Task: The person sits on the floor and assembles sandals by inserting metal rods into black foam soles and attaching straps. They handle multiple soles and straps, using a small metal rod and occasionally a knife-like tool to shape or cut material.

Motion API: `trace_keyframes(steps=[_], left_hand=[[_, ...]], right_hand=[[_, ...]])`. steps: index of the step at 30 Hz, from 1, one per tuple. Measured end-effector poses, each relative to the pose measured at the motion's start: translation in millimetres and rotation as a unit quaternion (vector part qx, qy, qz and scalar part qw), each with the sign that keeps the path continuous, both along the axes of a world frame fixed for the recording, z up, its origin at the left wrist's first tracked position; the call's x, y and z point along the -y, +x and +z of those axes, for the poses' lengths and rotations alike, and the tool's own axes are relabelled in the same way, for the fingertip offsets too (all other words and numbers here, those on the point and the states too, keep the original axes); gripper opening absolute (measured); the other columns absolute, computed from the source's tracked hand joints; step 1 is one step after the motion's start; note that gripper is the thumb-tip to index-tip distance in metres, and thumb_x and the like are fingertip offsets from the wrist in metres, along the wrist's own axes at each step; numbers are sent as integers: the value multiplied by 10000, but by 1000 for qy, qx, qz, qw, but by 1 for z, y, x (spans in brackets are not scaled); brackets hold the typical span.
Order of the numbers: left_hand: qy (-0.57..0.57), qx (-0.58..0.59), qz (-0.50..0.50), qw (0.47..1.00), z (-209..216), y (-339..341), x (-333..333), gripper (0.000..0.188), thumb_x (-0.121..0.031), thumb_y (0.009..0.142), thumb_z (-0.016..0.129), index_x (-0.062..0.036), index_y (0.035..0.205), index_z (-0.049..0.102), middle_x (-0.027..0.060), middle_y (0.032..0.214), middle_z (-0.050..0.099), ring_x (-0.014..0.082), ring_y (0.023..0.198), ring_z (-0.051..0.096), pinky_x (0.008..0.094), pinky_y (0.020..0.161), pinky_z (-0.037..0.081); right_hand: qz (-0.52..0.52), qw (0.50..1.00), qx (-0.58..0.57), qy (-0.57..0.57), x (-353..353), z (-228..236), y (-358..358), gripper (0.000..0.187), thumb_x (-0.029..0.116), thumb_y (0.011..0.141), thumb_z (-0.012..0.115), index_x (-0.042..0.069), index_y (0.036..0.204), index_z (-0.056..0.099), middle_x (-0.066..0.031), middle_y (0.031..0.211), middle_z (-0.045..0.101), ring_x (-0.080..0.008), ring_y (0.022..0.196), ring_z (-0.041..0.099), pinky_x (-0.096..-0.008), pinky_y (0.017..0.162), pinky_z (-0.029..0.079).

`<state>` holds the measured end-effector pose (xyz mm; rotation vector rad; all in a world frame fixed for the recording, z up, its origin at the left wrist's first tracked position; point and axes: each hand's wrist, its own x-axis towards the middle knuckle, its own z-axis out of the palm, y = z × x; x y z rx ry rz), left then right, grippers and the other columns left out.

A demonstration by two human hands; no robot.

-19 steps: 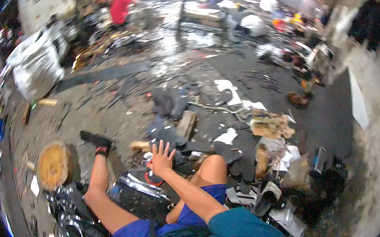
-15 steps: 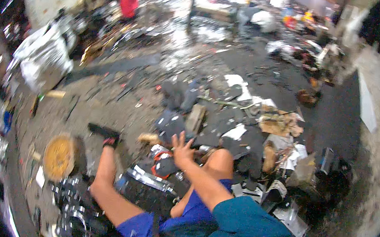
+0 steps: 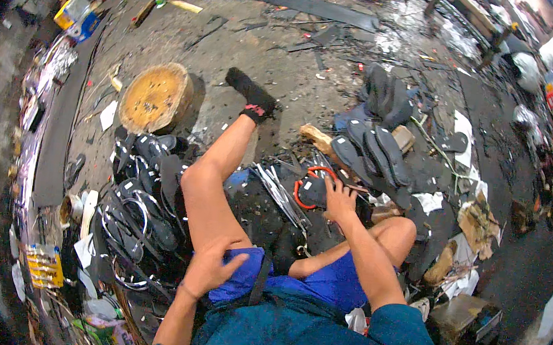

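Far left, a yellow and blue box lies on the floor, with a yellow packet nearer the person. Next, a round wooden block, its top pitted and dotted with dark specks, sits beside a heap of black footwear. Left hand: laid on the left thigh, fingers extended, thumb spread away — no object seen in it. Beyond it, the left foot, in black footwear, is stretched out over the ground. Between the legs lie thin silvery strips. Just right of these, a red curved piece bends around a black piece with a white spot. Right hand: over the black piece's right edge, fingers partly extended — grip cannot be confirmed. Beyond this hand, black soles lie grouped; farther right, torn cardboard.
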<state>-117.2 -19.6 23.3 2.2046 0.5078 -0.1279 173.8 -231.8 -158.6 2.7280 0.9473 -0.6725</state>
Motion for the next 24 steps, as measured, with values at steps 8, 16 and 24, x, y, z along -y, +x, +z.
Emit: trace_keyframes(steps=[8, 16, 24], left_hand=[[-105, 191, 284, 934, -53, 97, 8, 659, -220, 912, 732, 55, 1397, 381, 199, 1252, 581, 260, 1131, 589, 397, 999, 481], [39, 92, 322, 941, -32, -30, -24, 951, -304, 839, 812, 81, 1483, 227, 261, 1286, 542, 359, 1196, 551, 429, 1058, 424], [269, 184, 313, 892, -49, -26, -13, 756, -298, 800, 793, -19, 1404, 435, 196, 1386, 495, 400, 1306, 440, 499, 1103, 329]], right_hand=[[92, 820, -311, 472, -61, 66, -60, 1045, 438, 731, 863, 125, 1555, 302, -217, 1430, 432, -396, 1321, 446, -496, 1114, 372], [-26, 976, -16, 214, -105, -76, -60, 417, 246, 876, 697, 13, 1198, 570, -222, 1116, 616, -406, 1087, 583, -474, 972, 449], [-61, 974, -35, 216, -63, -103, -70, 266, 213, 879, 616, 17, 1048, 673, -180, 985, 693, -377, 959, 665, -487, 842, 528]])
